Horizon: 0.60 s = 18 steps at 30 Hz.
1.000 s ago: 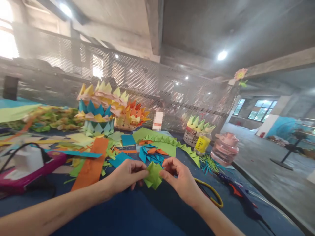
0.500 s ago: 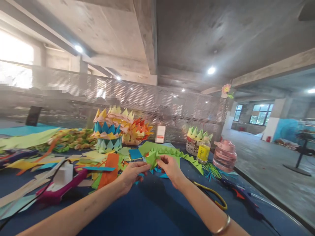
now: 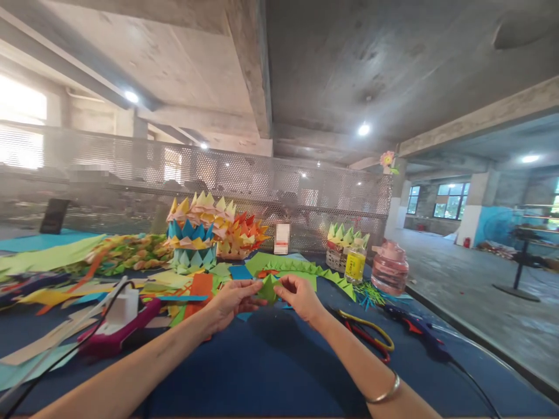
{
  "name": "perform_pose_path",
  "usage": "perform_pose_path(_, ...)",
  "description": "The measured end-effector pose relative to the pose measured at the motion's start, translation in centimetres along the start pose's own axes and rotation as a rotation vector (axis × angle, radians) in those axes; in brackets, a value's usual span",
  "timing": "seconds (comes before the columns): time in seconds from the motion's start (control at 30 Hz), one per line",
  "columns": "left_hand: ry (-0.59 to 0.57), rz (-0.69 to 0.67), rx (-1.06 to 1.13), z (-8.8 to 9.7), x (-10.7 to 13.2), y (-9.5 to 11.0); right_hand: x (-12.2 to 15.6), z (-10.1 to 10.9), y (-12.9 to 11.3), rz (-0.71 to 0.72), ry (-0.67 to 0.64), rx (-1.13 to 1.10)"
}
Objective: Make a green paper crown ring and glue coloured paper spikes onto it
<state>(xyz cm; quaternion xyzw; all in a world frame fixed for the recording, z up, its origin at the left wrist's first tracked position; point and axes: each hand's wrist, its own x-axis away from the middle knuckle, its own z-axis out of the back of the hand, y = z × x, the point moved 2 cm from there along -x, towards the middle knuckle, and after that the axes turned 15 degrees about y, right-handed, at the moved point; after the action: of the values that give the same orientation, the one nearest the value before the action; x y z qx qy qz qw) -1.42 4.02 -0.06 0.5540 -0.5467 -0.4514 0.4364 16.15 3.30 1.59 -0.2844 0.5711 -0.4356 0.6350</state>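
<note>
Between my two hands is a folded piece of green paper (image 3: 269, 290) with a pointed top, held a little above the blue tabletop. My left hand (image 3: 236, 299) pinches its left edge between thumb and forefinger, the other fingers curled below. On the opposite edge, my right hand (image 3: 299, 295) grips the paper with thumb and fingertips. Just behind lies a long green strip of folded paper points (image 3: 323, 274), curving to the right. Pieces of orange paper (image 3: 198, 294) and other coloured sheets lie to the left of my left hand.
Stacked paper crowns (image 3: 192, 244) stand at the back left. A magenta power strip (image 3: 117, 331) with a white plug is at left. Rightward are scissors (image 3: 371, 334), a glue gun (image 3: 414, 329), a yellow-labelled bottle (image 3: 355, 266) and a pink jug (image 3: 390, 270). A perforated screen (image 3: 244, 174) closes the back.
The green paper has been turned so its point now faces up, and both hands have dropped slightly. The camera view has shifted a little to the right.
</note>
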Motion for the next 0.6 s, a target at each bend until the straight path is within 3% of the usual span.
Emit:
perform_pose_path(0.3,0.018,-0.037,0.041,0.6,-1.0,-0.6,0.3,0.2,0.6,-0.054,-0.04,-0.026)
perform_pose_path(0.6,0.037,-0.093,0.048,0.4,-0.4,-0.3,0.5,0.1,1.4,-0.233,0.041,-0.079)
